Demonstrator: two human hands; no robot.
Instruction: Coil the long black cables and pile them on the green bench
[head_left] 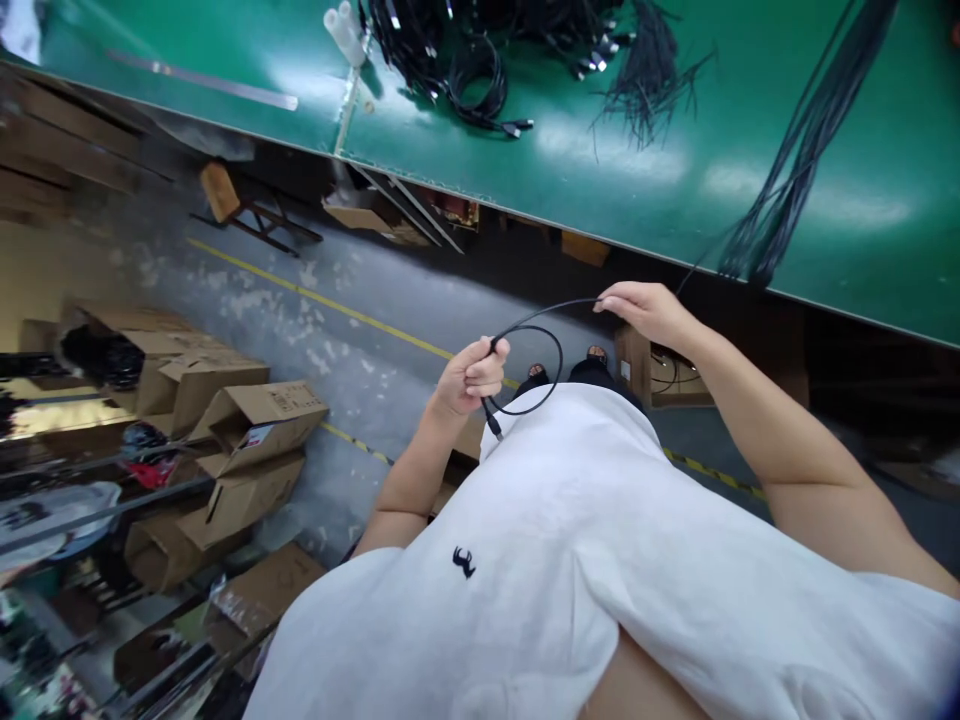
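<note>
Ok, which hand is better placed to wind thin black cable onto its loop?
Probably the right hand: it pinches the thin black cable leading out from the round loop, while the left hand grips that loop.

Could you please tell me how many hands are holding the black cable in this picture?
2. The left hand holds the looped part of the black cable; the right hand pinches it farther along, nearer the green table. No other hand shows on it.

Table (570,165) beyond cable (561,358); coil (496,98) on table; cartons (283,401) left.
</note>
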